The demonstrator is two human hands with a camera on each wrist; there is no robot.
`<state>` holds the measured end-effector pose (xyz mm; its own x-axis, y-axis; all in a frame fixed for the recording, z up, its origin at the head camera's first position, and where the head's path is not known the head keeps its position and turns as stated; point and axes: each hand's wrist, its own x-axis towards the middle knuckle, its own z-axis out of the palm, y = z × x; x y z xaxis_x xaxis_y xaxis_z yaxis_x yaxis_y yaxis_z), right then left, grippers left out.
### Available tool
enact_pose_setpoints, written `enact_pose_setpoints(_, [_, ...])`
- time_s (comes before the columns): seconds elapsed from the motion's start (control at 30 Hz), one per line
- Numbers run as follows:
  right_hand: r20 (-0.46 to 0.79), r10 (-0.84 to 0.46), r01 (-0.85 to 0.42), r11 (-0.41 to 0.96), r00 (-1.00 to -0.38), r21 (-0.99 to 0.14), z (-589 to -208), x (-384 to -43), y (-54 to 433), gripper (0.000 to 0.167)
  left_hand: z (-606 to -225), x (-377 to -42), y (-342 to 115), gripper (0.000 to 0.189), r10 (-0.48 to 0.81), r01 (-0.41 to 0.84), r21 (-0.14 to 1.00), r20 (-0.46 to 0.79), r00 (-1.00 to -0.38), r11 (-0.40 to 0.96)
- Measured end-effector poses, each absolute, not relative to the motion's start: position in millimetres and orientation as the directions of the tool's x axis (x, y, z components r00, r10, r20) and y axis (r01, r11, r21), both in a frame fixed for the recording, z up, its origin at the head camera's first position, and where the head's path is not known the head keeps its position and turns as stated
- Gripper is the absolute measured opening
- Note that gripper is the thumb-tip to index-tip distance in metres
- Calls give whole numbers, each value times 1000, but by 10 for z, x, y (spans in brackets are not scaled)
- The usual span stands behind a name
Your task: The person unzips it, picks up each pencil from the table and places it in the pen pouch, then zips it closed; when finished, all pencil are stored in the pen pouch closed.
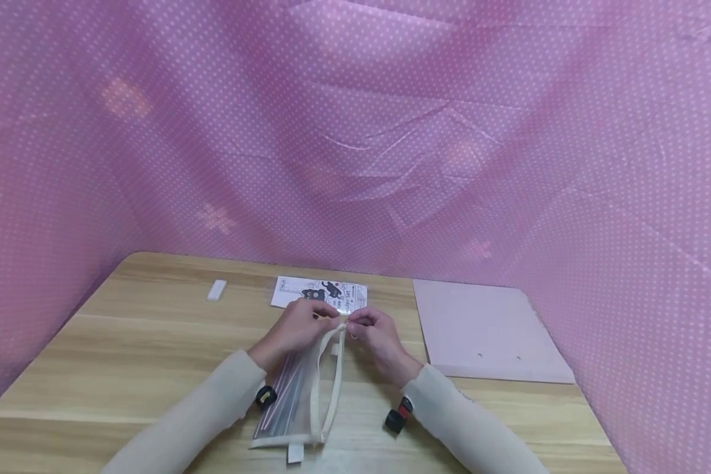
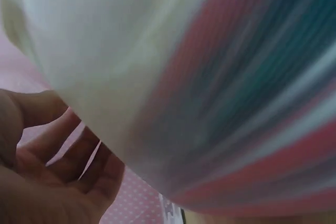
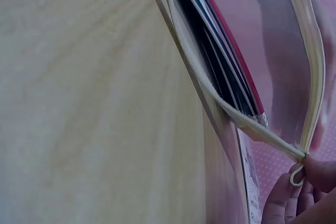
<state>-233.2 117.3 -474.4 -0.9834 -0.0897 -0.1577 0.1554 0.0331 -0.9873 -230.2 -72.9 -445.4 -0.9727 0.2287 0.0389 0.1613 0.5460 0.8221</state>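
Note:
A see-through zip pouch (image 1: 296,395) with a cream zipper stands between the two hands, its mouth unzipped. Inside lie several thin flat things (image 3: 226,51) with dark, white and red edges. At the far end of the zipper, the right hand (image 1: 379,339) pinches the corner, where a small cream loop (image 3: 297,176) hangs. Beside it the left hand (image 1: 299,326) grips the pouch's edge near the same corner, thumb and fingertips meeting there. In the left wrist view the pouch's side fills most of the picture, close to the fingers (image 2: 73,156).
Behind the hands lies a ruler set packet (image 1: 332,293) with black cat drawings. A small white block (image 1: 216,290) is at the back left. To the right rests a pale pink folder (image 1: 486,329) with two holes. Pink dotted cloth (image 1: 355,164) hangs around the wooden table (image 1: 124,349).

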Motion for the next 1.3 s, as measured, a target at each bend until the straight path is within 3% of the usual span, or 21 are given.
enact_pose_setpoints(0.23, [-133, -85, 131, 33, -987, -991, -4738, -2346, 1145, 18, -4539, -2525, -688, 14, 335, 136, 835, -60, -940, 533])
enact_pose_setpoints(0.63, [-110, -112, 98, 113, -988, -989, -4733, -2384, 1142, 18, -4591, -2595, -723, 16, 288, 25, 879, -129, -949, 475])
enact_pose_setpoints(0.93, [-112, -138, 100, 91, -984, -991, -4720, -2375, 1162, 14, -4585, -2555, -662, 17, 186, -48, 889, -147, -971, 455])
enact_pose_setpoints(1.1, [-70, -199, 36, 174, -978, -984, -4716, -2298, 1131, 16, -4567, -2565, -690, 16, 137, -57, 886, -134, -981, 460])
enact_pose_setpoints(1.3, [-73, -238, 33, 167, -968, -985, -4738, -2207, 1126, 17, -4579, -2588, -736, 15, 142, -28, 877, -109, -984, 480])
